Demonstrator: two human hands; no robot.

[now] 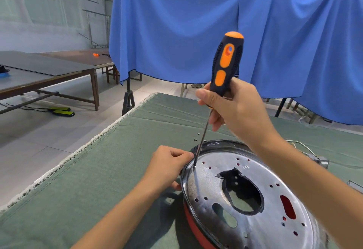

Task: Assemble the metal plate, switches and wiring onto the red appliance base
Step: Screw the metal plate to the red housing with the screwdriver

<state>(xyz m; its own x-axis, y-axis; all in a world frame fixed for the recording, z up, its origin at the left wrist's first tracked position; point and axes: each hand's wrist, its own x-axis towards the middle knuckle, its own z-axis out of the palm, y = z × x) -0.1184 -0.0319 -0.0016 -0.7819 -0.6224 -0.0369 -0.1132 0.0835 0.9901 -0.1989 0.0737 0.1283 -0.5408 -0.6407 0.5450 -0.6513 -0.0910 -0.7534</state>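
Nearest us, at about five o'clock, sits the plate [253, 195]: a round, shiny metal disc, scuffed and dotted with small holes, with a large ragged oval cut-out in its middle and a smaller slot beside it. It lies on the base [193, 223], whose smooth red rim shows under the plate's edge at six o'clock. Both rest on the cloth [98, 180], a dull green woven sheet with a frayed pale hem running off toward nine o'clock.

Our right hand [233, 109] curls around the lower end of the driver [225, 68], a ribbed black-and-orange handle with a thin steel shaft that slants down to touch the plate near its ten o'clock edge. Our left hand [169, 162] has its fingers bent, pinching at the plate's rim just beside the shaft tip; what it pinches there we cannot tell.

Wires [300, 146] with a small metal part lie on the cloth at three o'clock. Two tiny dark screws [196, 136] lie just beyond the plate at twelve o'clock.
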